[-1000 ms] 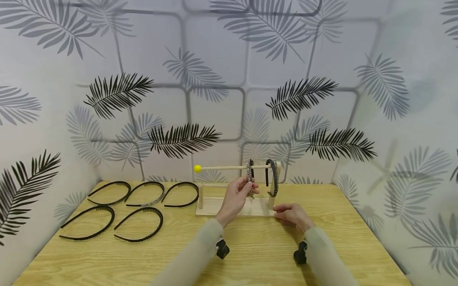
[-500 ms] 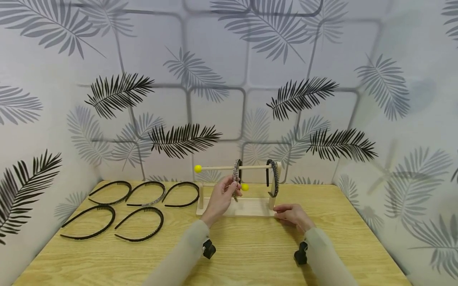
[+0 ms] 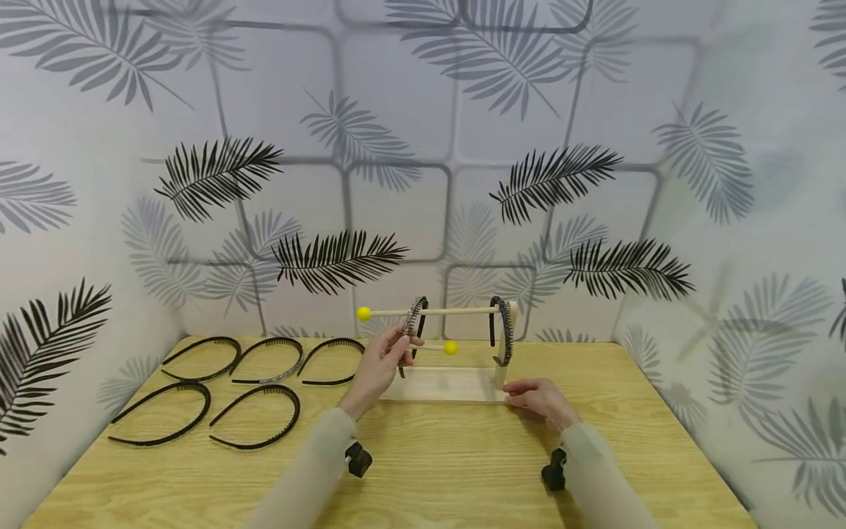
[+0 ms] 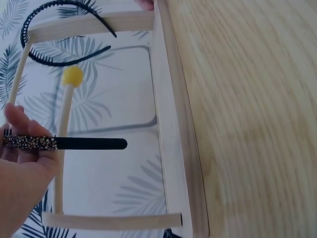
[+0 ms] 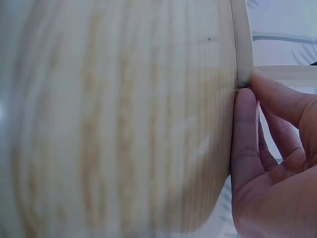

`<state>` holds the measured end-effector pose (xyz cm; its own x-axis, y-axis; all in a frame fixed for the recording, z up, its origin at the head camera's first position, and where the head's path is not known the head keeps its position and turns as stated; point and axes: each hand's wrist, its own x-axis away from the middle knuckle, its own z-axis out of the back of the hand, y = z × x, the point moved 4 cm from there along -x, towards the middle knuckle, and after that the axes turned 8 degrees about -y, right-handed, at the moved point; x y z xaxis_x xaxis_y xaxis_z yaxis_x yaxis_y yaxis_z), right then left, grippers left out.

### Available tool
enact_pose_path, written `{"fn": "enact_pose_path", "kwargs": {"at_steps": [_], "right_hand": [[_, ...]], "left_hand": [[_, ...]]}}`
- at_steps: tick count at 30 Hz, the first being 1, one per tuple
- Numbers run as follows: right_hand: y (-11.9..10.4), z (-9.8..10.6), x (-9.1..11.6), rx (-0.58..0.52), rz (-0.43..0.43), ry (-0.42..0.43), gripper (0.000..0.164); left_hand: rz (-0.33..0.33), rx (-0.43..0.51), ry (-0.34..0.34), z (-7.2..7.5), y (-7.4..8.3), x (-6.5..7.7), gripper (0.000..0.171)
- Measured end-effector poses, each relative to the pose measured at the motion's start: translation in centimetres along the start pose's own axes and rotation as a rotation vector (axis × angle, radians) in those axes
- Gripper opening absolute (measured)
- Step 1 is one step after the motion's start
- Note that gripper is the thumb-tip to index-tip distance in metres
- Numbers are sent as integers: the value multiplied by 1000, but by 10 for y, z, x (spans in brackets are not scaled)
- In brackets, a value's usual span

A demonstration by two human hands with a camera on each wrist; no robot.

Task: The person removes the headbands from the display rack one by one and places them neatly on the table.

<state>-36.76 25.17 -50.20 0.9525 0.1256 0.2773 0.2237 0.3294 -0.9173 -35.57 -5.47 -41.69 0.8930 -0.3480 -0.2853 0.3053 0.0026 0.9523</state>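
My left hand (image 3: pixel 375 371) pinches a glittery black headband (image 4: pixel 91 143) between thumb and fingers. The band hangs over the upper rod (image 3: pixel 463 311) of a wooden headband stand (image 3: pixel 449 385), toward the rod's yellow-balled left end. In the left wrist view it passes in front of the lower rod (image 4: pixel 65 111), which ends in a yellow ball (image 4: pixel 73 76). Another toothed headband (image 3: pixel 507 334) hangs on the upper rod beside the right post. My right hand (image 3: pixel 543 400) grips the right front corner of the stand's base, thumb and forefinger at its edge in the right wrist view.
Several black headbands lie on the wooden table (image 3: pixel 449 463) at the left, among them a front one (image 3: pixel 297 411) and one near the stand (image 3: pixel 365 360). A leaf-patterned backdrop (image 3: pixel 423 206) rises close behind the stand and along both sides.
My left hand has moved left with the glittery headband, sliding it along the upper rod toward the yellow ball. The lower rod's ball has come into view. My right hand stays at the base corner.
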Motion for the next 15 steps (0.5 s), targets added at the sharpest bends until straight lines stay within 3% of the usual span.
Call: {"fn": "enact_pose_path", "kwargs": {"at_steps": [9,15], "right_hand": [[-2,0,0,-13,-5,-3,32],[-2,0,0,-12,-15,-3,32]], "left_hand": [[28,8,31,21,1,7,31],[25,88,38,30,1,9,29]]}}
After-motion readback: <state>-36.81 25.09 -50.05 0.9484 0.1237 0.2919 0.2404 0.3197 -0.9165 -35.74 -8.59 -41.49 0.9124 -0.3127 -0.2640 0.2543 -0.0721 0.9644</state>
